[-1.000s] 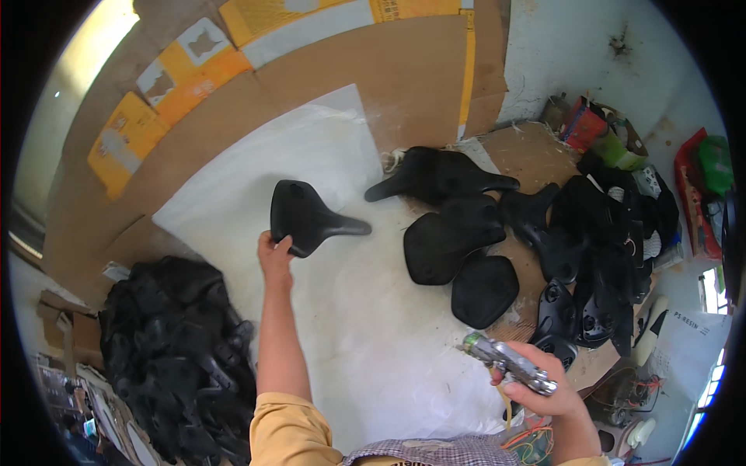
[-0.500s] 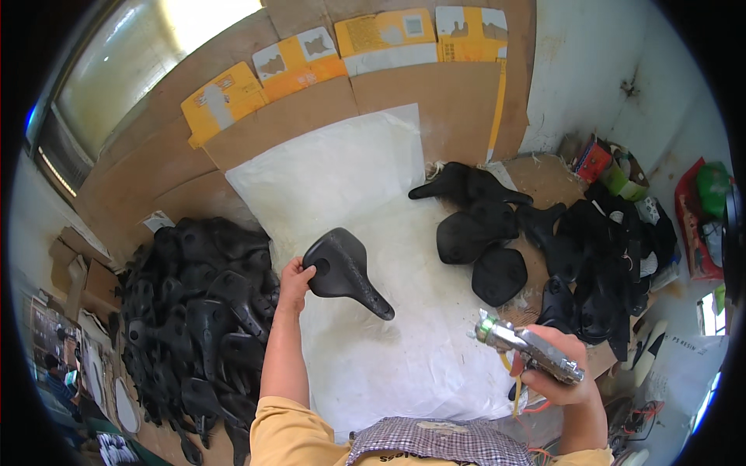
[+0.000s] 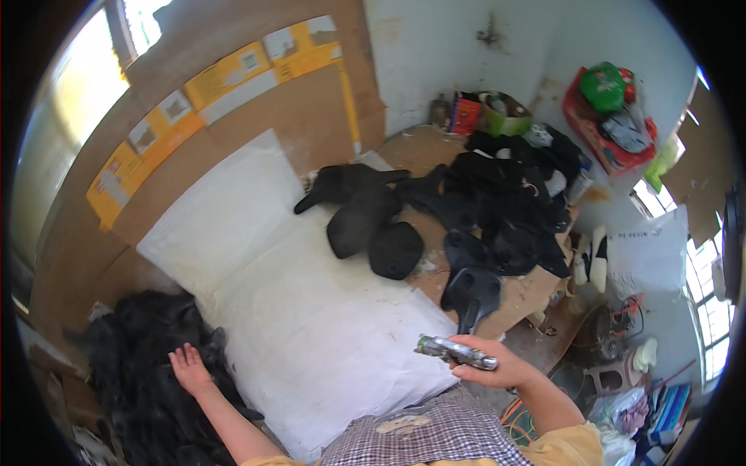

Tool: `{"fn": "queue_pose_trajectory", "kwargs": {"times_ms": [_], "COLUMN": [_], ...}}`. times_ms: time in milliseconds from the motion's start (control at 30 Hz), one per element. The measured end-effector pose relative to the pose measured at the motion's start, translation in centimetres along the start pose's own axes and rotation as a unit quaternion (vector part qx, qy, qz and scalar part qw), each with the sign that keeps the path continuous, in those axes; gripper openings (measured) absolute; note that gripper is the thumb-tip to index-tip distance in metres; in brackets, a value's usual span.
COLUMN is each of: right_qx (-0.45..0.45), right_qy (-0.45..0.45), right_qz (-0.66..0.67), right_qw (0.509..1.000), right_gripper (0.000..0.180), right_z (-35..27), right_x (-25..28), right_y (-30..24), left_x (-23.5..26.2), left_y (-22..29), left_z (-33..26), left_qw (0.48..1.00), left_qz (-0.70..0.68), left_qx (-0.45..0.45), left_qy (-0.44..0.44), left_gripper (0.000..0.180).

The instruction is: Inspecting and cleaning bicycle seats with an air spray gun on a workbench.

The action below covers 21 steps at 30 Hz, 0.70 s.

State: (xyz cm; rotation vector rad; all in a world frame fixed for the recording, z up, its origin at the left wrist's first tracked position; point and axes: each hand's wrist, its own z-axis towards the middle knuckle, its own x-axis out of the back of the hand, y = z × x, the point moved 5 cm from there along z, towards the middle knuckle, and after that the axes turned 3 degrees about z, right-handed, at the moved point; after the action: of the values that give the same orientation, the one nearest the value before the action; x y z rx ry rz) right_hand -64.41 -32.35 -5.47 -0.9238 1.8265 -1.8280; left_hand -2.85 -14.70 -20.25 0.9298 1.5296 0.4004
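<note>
My left hand (image 3: 189, 369) is empty, fingers spread, above a heap of black bicycle saddles (image 3: 148, 388) at the lower left. Blur smears the heap, so single saddles there are hard to tell apart. In my right hand (image 3: 497, 363) is a metal spray gun (image 3: 458, 353), held over the near right edge of a white sheet (image 3: 303, 326). Its nozzle end points left. Close beyond that hand, a single black saddle (image 3: 474, 293) lies on brown cardboard with its narrow end toward me.
Several black saddles (image 3: 357, 186) lie along the sheet's far right side. Dark cloth-like things (image 3: 505, 171) pile up behind them. Cardboard (image 3: 256, 124) with yellow patches stands at the back. A green box (image 3: 505, 120) and a red bag (image 3: 583, 116) sit by the right wall.
The view has swung to the right. My left hand has let go of the saddle it held over the sheet and is now by the left heap. The right hand keeps the spray gun.
</note>
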Motion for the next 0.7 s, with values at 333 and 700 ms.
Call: {"fn": "queue_pose_trajectory", "kwargs": {"times_ms": [333, 700], "right_qx": [-0.006, -0.087], "right_qy": [0.034, 0.178], "right_qz": [-0.042, -0.003], "right_qw": [0.998, 0.98], "right_gripper": [0.047, 0.048], "right_z": [-4.4, -8.5], "right_x": [7.6, 20.6], "right_y": [3.5, 9.5], "left_x": [-16.3, -23.0], "left_y": [-33.9, -47.5], "left_z": [-29.3, -39.8], "left_qw": [0.8, 0.612], "left_qz": [0.389, 0.632], "left_qx": [0.179, 0.046], "left_qy": [-0.42, -0.474], "left_gripper": [0.034, 0.089]}}
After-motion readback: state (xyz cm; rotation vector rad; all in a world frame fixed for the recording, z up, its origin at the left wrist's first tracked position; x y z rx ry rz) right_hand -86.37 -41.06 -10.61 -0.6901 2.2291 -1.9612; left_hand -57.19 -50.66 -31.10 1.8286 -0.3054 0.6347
